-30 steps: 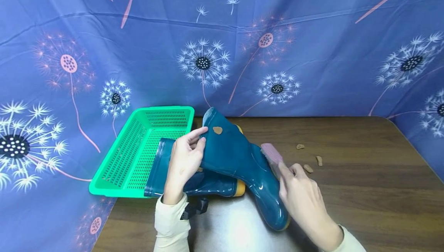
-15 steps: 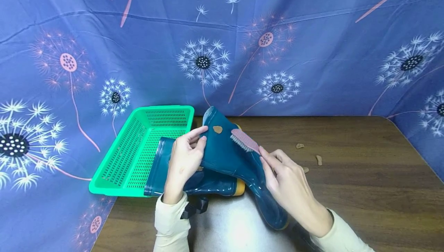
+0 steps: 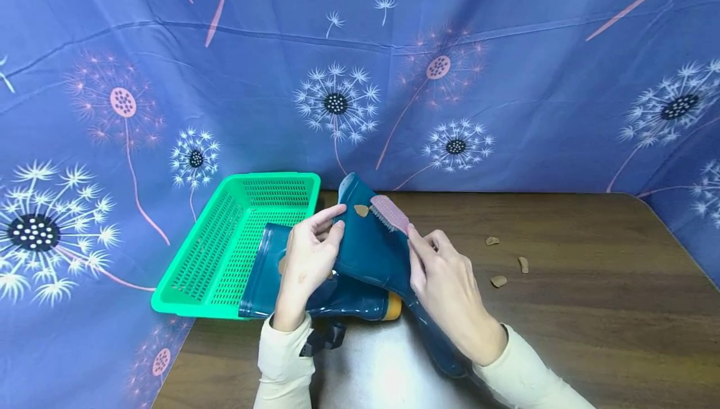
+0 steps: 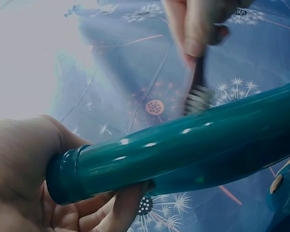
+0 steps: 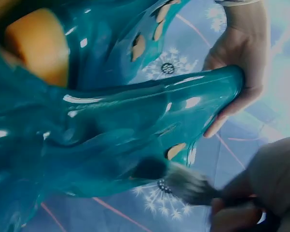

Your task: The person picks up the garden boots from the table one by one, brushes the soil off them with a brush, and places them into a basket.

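Observation:
A teal rubber boot (image 3: 371, 256) lies slantwise, toe toward the front. My left hand (image 3: 312, 249) grips its top edge; in the left wrist view the thumb and fingers close round the boot shaft (image 4: 183, 140). My right hand (image 3: 450, 287) holds a pink scrub brush (image 3: 390, 214) by its handle, bristles facing the shaft. The bristles are right beside a flat tan patch (image 3: 361, 210) on the boot, which the right wrist view shows as a tan lump (image 5: 175, 151). Beneath lies a second teal boot (image 3: 360, 302) with a yellow heel and more tan lumps (image 5: 139, 47).
The green perforated basket (image 3: 185, 284) stands at the left, with the second boot's top overlapping its rim. Several loose tan bits (image 3: 498, 281) lie on the wooden table (image 3: 590, 309) at the right. A patterned blue cloth (image 3: 253, 96) hangs behind.
The right hand has carried the brush from the boot's ankle up and left along the shaft to the tan patch. The left hand keeps its grip on the boot top.

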Available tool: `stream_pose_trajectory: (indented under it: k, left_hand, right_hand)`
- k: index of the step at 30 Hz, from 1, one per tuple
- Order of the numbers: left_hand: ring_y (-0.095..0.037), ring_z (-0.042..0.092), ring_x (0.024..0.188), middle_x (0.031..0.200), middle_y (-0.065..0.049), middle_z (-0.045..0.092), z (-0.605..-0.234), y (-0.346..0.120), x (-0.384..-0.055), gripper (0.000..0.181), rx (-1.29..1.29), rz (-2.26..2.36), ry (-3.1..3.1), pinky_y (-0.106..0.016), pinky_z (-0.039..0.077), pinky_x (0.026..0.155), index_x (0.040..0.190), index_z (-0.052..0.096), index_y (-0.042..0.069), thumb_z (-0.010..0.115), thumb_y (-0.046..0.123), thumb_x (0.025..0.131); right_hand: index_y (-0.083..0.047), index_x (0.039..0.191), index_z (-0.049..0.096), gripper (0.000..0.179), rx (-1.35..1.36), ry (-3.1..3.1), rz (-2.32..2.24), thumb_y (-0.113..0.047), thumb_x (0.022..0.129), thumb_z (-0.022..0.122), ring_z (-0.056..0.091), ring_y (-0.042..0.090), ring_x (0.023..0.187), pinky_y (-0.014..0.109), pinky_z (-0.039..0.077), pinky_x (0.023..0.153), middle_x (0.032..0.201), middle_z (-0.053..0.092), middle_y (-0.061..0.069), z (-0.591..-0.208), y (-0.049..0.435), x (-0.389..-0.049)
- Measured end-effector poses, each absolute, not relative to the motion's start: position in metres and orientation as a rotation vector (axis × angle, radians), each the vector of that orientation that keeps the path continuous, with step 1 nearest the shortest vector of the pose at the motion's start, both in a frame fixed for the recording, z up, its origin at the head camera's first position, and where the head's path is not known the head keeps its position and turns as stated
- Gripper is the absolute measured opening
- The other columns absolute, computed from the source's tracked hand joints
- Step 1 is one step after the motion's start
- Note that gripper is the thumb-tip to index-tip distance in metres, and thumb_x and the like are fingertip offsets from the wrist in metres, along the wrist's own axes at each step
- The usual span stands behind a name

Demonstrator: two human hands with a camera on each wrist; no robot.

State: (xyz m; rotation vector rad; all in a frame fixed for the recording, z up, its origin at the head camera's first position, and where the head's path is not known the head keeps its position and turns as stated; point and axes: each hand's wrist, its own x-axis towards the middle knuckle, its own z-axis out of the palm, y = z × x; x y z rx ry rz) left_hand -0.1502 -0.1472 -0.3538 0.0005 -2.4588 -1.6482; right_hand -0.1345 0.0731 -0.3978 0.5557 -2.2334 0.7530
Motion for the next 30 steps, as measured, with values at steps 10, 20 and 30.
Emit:
stream_pose_trajectory:
  k: [10, 20, 30]
  left_hand:
    - [-0.018, 0.056, 0.058, 0.113, -0.006, 0.081, -0.3565, -0.1456, -0.1524, 0.032, -0.064, -1.65, -2.421, -0.025, 0.036, 0.049, 0.134, 0.075, 0.024, 0.063, 0.018, 0.106]
    - [-0.02, 0.061, 0.064, 0.117, -0.005, 0.081, -0.3585, -0.1473, -0.1532, 0.031, -0.067, -1.661, -2.418, -0.026, 0.041, 0.054, 0.134, 0.074, 0.024, 0.062, 0.017, 0.106]
    - [-0.016, 0.047, 0.052, 0.105, -0.008, 0.08, -0.3573, -0.1492, -0.1523, 0.032, -0.056, -1.613, -2.446, -0.025, 0.029, 0.045, 0.136, 0.074, 0.023, 0.062, 0.017, 0.107]
  right_hand:
    - [-0.003, 0.132, 0.075, 0.038, 0.573, -2.2, 0.761, 0.0, 0.094, 0.076, 0.041, 0.006, 0.052, 0.018, 0.034, 0.044, 0.084, 0.062, 0.009, -0.3952, 0.0705, -0.1322]
    - [-0.003, 0.132, 0.075, 0.038, 0.544, -2.21, 0.734, -0.002, 0.094, 0.075, 0.042, 0.008, 0.05, 0.02, 0.035, 0.043, 0.086, 0.063, 0.009, -0.3969, 0.0692, -0.1319]
    - [-0.004, 0.128, 0.078, 0.033, 0.535, -2.193, 0.731, -0.003, 0.095, 0.074, 0.039, 0.007, 0.051, 0.022, 0.033, 0.044, 0.082, 0.062, 0.007, -0.3975, 0.0707, -0.1373]
